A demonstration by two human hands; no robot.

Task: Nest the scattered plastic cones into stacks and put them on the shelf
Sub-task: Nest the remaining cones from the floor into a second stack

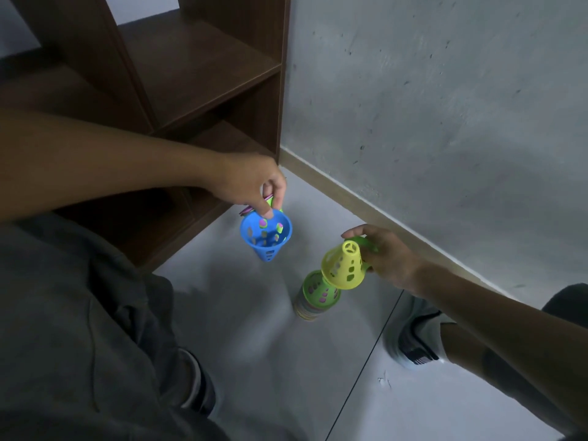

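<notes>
Cones fill both my hands: my left hand (254,186) pinches a blue cone (266,237), my right hand (386,254) grips a yellow cone (343,265) above the floor stack (313,297).

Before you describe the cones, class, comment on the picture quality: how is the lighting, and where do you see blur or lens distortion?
Head view: dim, with darkening corners; the wide angle bows the brown shelf and skirting; the stack on the floor is motion-blurred, while the blue cone and yellow cone are sharper.
</notes>
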